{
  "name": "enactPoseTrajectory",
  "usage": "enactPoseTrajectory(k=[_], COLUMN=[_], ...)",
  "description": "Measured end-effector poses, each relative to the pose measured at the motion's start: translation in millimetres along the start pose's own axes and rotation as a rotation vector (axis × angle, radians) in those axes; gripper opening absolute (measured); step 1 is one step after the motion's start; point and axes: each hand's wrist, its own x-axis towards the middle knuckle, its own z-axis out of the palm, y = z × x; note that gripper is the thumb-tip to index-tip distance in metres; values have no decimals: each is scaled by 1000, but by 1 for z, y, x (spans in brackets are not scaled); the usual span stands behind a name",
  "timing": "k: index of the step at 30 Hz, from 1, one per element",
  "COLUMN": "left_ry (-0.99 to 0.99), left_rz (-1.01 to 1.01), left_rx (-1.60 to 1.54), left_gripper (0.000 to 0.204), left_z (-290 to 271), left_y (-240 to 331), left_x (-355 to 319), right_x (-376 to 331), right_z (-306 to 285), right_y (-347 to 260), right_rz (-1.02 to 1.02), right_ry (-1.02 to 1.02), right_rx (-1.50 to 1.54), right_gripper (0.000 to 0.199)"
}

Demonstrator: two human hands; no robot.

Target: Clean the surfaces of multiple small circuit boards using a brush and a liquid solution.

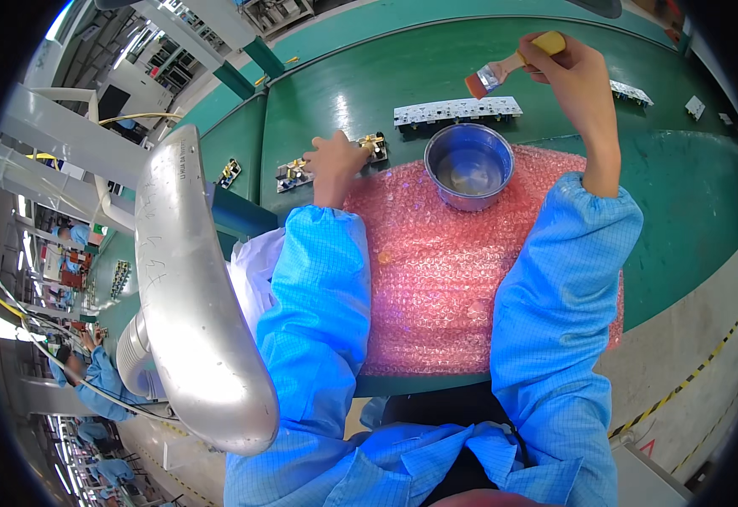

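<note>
My right hand is raised at the upper right, its fingers wrapped round the yellow handle of a flat paintbrush. The brown bristles point left and down, above a long white circuit board strip. At the left, my left hand lies over a strip of circuit board with tall components, its fingers curled onto it; both ends of the strip show past the hand. A round metal bowl with some clear liquid stands between my arms, apart from both hands.
Pink bubble wrap lies under the bowl on the green table. More boards sit at the far right, and a small one at the left. A silver fume hood stands close to my left arm.
</note>
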Motion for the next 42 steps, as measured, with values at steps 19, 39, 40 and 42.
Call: enactPoseTrajectory(k=[19,39,40,42], left_ry=[148,-237,-266,-295], left_rz=[263,279,263,247], left_rx=[-294,-1522,-1532,-1541], left_gripper=[51,44,46,47], left_z=[-37,-72,-72,-73], left_y=[3,14,14,15], left_x=[-3,-21,-22,-24], right_x=[-6,6,6,4], right_z=[28,18,17,16], right_y=[11,49,45,38], right_rz=[-7,139,160,169], right_ry=[-696,-233,-198,-171], right_rx=[-135,-158,-218,-214], right_gripper=[21,22,22,22])
